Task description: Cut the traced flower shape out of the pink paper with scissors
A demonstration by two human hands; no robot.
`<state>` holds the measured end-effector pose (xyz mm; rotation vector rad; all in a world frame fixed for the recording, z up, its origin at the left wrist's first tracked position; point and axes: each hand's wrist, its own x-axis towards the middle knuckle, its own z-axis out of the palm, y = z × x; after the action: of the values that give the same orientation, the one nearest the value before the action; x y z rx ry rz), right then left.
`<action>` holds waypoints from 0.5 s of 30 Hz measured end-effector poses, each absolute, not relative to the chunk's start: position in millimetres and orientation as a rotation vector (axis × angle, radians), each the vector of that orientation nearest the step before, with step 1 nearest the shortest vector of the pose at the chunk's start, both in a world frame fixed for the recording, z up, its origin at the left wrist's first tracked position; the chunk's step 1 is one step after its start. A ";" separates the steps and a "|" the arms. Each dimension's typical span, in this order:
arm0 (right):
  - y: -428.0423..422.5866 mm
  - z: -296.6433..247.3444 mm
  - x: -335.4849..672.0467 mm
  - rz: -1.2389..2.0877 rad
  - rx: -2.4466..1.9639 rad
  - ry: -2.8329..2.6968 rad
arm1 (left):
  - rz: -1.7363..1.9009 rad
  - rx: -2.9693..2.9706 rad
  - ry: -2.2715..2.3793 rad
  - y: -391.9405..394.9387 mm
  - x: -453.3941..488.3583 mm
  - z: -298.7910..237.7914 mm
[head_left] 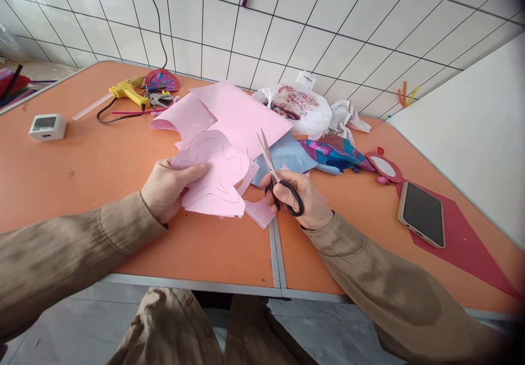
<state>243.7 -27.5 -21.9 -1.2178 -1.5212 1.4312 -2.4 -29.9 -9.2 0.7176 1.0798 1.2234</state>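
Note:
My left hand [170, 187] grips a pink paper cutout [215, 173] by its left edge, thumb on top. Curved lines are drawn on the cutout, and its outer edge is rounded and notched. In my right hand [305, 198] is a pair of scissors [270, 162] with black handles, the blades pointing up and nearly together, apart from the cutout. A narrow pink scrap [260, 213] lies on the table below and between the hands. Behind them are larger pink sheets [241, 113] and a light blue sheet [287, 157].
On the orange table [123, 162] are a yellow glue gun [129, 92], keys [159, 99] and a white box-shaped device [48, 127] at left. A plastic bag [303, 108], patterned cloth [338, 151], oval pink-rimmed piece [383, 167], and phone [422, 212] on red sheet [467, 239] lie right.

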 end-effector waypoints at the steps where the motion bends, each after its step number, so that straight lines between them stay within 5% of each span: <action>1: -27.7 -21.7 244.0 1.425 -1.200 -1.525 | 1.250 0.718 1.090 -27.7 -3.6 -9.3; 15: -29.2 -23.0 237.4 1.279 -1.119 -1.439 | 1.092 0.906 0.919 -33.5 2.0 -22.5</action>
<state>237.4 -29.2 -23.0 -1.1187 -1.4395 1.2789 2.0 -33.5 -22.5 0.9056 0.9190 1.0921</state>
